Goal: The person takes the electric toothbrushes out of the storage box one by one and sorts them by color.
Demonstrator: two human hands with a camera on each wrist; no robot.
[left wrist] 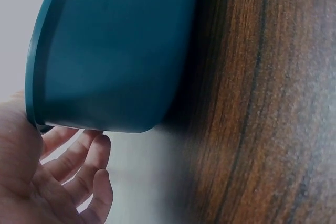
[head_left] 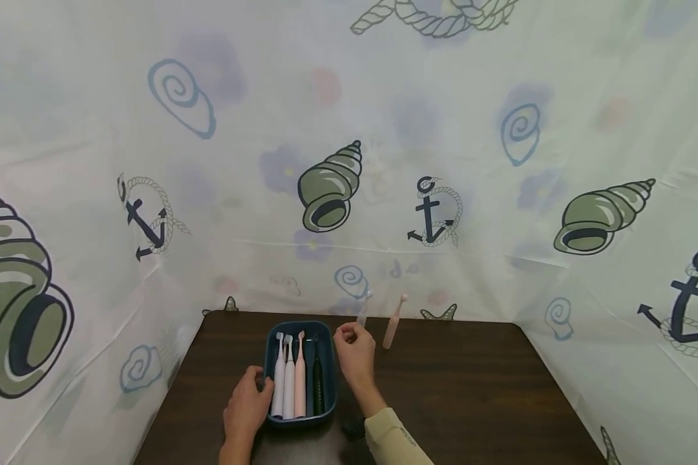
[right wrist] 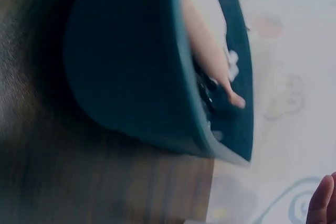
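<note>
My left hand (head_left: 247,403) holds the left side of a dark teal plastic bin (head_left: 333,387), thumb at the rim. In the left wrist view, its curled fingers (left wrist: 79,169) lie outside the bin wall. Two white toothbrushes (head_left: 289,384), a pink toothbrush (head_left: 300,381) and a dark green toothbrush (head_left: 317,387) lie side by side in the bin. Just past the bin's right rim is my right hand (head_left: 356,358), fingers loosely bent, with nothing visible in them. Behind it stands a pale toothbrush (head_left: 363,313), its lower part hidden. A second pink toothbrush (head_left: 392,329) stands upright to its right.
The dark wooden table (head_left: 465,387) extends to both sides of the bin. A patterned cloth (head_left: 488,284) with shells and anchors hangs behind and around it. A small dark object (head_left: 353,428) lies near the right sleeve.
</note>
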